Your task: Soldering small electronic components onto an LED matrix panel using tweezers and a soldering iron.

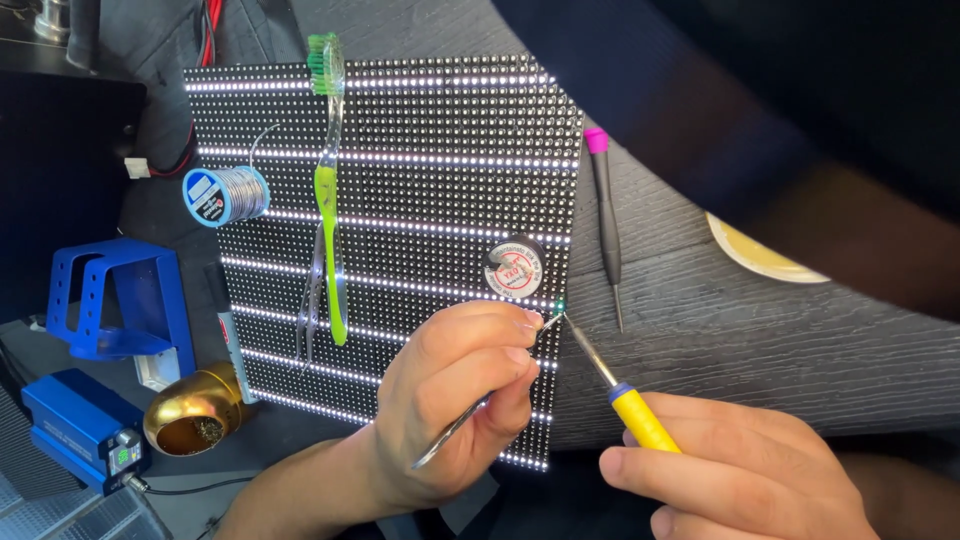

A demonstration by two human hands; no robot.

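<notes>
The LED panel [400,180] lay lit in rows under both hands. The right hand [740,470] gripped a soldering iron [620,395], the left hand [460,400] pinched tweezers [480,405], tips meeting beyond the fingertips at the panel's edge (work apparently mid-repair, unfinished).

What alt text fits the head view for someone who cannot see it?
The left hand holds tweezers and the right hand a yellow-handled soldering iron, tips meeting at the edge of a lit LED panel. A toothbrush and solder spool lie on the panel.
</notes>
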